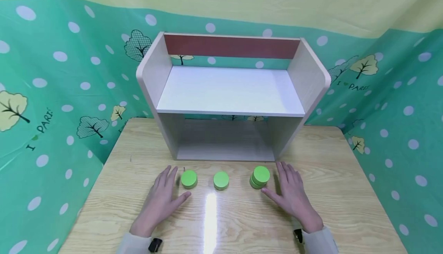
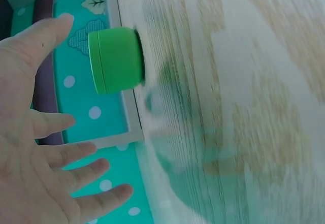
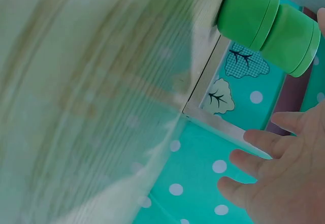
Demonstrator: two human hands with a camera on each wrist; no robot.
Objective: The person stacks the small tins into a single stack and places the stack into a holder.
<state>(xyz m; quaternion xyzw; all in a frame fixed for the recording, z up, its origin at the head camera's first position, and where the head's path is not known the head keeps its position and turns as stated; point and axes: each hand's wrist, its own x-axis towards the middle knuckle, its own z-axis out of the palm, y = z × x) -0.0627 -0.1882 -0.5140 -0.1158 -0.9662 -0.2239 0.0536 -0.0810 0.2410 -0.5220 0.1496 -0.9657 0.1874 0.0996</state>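
Observation:
Three spots along the table hold green round lidded containers. The left container (image 1: 189, 179) stands alone beside my left hand (image 1: 162, 198), whose fingers are spread with nothing between them. Another single container (image 1: 221, 180) is in the middle. At the right, one container is stacked on another, the upper one (image 1: 261, 174) set slightly off the lower one (image 3: 247, 11). My right hand (image 1: 290, 192) is just right of this stack, fingers extended, thumb tip close to the lower container. In the left wrist view the left container (image 2: 117, 60) lies beyond my thumb and fingers.
A white two-level shelf (image 1: 230, 90) with a dark red back strip (image 1: 232, 46) stands behind the containers on the wooden table (image 1: 346, 192). A teal dotted curtain (image 1: 62, 104) hangs around the back and sides. Light glares off the table's middle front.

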